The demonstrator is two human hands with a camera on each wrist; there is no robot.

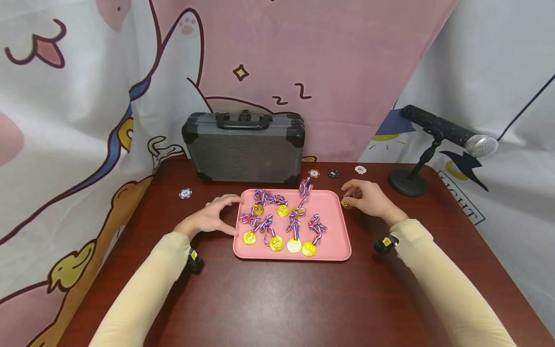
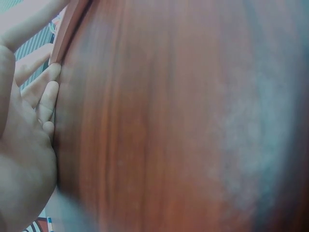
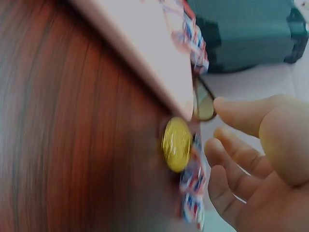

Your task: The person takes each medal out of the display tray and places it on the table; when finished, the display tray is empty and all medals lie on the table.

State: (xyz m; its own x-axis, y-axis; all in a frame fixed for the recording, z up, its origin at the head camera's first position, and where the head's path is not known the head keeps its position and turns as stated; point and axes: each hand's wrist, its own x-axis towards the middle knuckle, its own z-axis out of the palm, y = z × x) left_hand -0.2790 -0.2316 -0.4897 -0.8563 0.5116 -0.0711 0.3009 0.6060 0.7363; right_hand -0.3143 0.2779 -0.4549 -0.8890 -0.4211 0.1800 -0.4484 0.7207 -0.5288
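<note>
A pink tray point(image 1: 334, 231) on the table carries several gold medals point(image 1: 276, 243) with red, white and blue ribbons. At its left side my left hand point(image 1: 212, 216) has thumb and fingers spread, the tips at the rim. Past the tray's right rim lies one more gold medal point(image 3: 176, 145), its bunched ribbon point(image 3: 194, 188) beside it. Over that medal hovers my right hand point(image 1: 369, 198), thumb and fingers apart around it. In the right wrist view a gap shows between the fingertips and the medal.
Behind the tray stands a grey hard case point(image 1: 247, 149) with black corners. Poker chips lie on the table: one blue-edged chip point(image 1: 185, 193) at left, several near the back, including a black chip point(image 1: 332, 173). A microphone point(image 1: 451, 130) on a stand point(image 1: 407, 181) occupies the back right.
</note>
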